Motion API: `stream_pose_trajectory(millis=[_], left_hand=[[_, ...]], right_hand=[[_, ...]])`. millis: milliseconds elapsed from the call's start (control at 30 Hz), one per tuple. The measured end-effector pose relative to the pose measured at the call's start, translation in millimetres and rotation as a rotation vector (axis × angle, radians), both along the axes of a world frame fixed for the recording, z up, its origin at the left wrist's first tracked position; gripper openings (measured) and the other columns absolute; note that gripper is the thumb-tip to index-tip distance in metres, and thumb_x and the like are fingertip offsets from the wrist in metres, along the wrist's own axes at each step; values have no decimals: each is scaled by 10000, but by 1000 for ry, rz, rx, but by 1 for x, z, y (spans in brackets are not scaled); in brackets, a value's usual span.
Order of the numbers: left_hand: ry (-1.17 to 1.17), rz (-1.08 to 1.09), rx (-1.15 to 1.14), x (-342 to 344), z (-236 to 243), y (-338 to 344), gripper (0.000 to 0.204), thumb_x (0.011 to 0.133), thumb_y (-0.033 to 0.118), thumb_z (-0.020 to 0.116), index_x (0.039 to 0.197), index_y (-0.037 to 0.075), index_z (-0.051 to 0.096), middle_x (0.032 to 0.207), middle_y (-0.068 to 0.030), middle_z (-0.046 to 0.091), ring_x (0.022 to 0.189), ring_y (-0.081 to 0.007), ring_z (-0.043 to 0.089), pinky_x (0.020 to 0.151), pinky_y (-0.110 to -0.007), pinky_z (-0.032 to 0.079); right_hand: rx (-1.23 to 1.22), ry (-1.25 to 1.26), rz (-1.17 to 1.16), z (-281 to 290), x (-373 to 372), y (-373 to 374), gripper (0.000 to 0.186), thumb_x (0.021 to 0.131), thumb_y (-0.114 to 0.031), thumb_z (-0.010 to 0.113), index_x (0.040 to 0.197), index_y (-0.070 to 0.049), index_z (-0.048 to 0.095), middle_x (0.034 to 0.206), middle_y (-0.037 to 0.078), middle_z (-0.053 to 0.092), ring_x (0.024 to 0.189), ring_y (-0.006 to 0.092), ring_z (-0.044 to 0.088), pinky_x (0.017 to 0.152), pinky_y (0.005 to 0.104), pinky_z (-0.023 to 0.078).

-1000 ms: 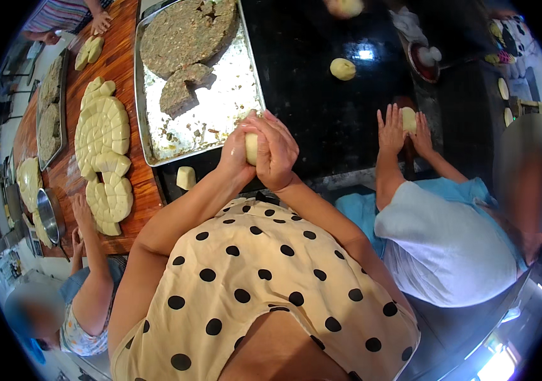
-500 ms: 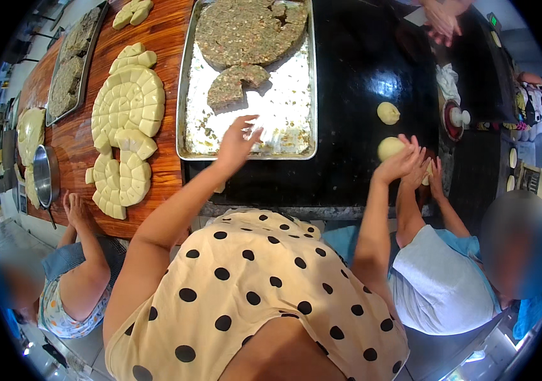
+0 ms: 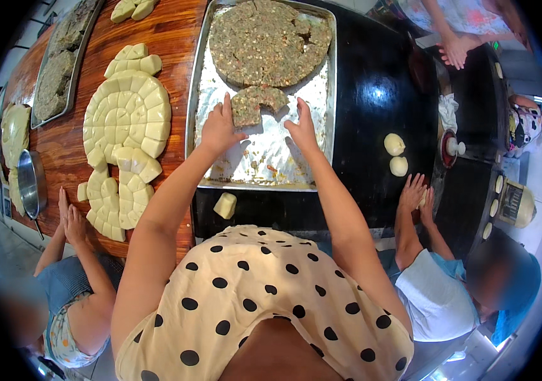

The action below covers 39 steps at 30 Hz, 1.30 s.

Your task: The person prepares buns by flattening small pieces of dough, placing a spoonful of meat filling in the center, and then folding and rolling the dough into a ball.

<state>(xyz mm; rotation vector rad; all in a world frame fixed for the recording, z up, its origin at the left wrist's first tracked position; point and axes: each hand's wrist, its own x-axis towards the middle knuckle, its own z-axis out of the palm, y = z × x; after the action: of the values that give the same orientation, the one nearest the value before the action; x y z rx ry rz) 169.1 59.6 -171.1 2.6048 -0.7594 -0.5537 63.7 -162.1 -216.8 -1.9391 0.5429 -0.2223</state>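
The left hand (image 3: 220, 129) and right hand (image 3: 303, 131) were extended over the metal tray (image 3: 283, 160), thumbs inward, flanking the smaller speckled piece (image 3: 250, 103), which lay beside the larger slab (image 3: 258, 47). Each grip stood apart, fingers spread; left-side contact could not be determined.

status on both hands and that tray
Left hand open, left of small speckled piece. Right hand open, right of it. Larger speckled slab close beyond, same tray.

Glare on black counter (image 3: 366, 140); edges bent.
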Motion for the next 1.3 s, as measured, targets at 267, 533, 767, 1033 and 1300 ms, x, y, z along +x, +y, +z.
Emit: stream_pose_trajectory(millis=[267, 533, 767, 1033, 1300], left_hand=[[36, -2, 9, 15, 3, -20, 1154, 632, 333, 887, 1476, -68, 210, 1235, -233, 507, 1131, -380, 522, 975, -410, 462], [-18, -35, -11, 16, 0, -24, 1136, 613, 274, 890, 1478, -53, 230, 1184, -211, 522, 1062, -374, 528, 938, -415, 468], [-34, -35, 2, 16, -7, -22, 1077, 618, 198, 866, 1476, -11, 249, 1196, -195, 517, 1068, -376, 530, 922, -428, 480], [-52, -46, -51, 16, -1, -22, 1027, 630, 198, 849, 1457, -17, 280, 1183, -194, 530, 1050, -384, 540, 876, -438, 510], [-5, -65, -35, 19, -2, -22, 1026, 641, 212, 843, 1466, -11, 273, 1199, -193, 527, 1080, -384, 532, 885, -442, 512]], right_hand=[[-56, 121, 78, -6, 36, 3, 672, 722, -104, 670, 1348, -31, 436, 1294, 205, 529, 1226, 376, 505, 1025, 401, 413], [-321, 111, 197, 13, 51, 8, 722, 674, -152, 761, 1306, -8, 443, 1212, 221, 548, 1154, 396, 525, 996, 431, 430], [-381, 91, 142, 3, 56, 11, 715, 661, -199, 813, 1249, -11, 453, 1163, 201, 563, 1109, 396, 540, 953, 438, 447], [-314, 73, 162, 5, 50, 16, 712, 678, -170, 807, 1262, 4, 439, 1142, 218, 560, 1104, 405, 535, 961, 457, 432], [-222, 135, 114, 0, 54, 24, 691, 671, -159, 796, 1248, 10, 454, 1180, 221, 561, 1117, 400, 538, 961, 459, 427]])
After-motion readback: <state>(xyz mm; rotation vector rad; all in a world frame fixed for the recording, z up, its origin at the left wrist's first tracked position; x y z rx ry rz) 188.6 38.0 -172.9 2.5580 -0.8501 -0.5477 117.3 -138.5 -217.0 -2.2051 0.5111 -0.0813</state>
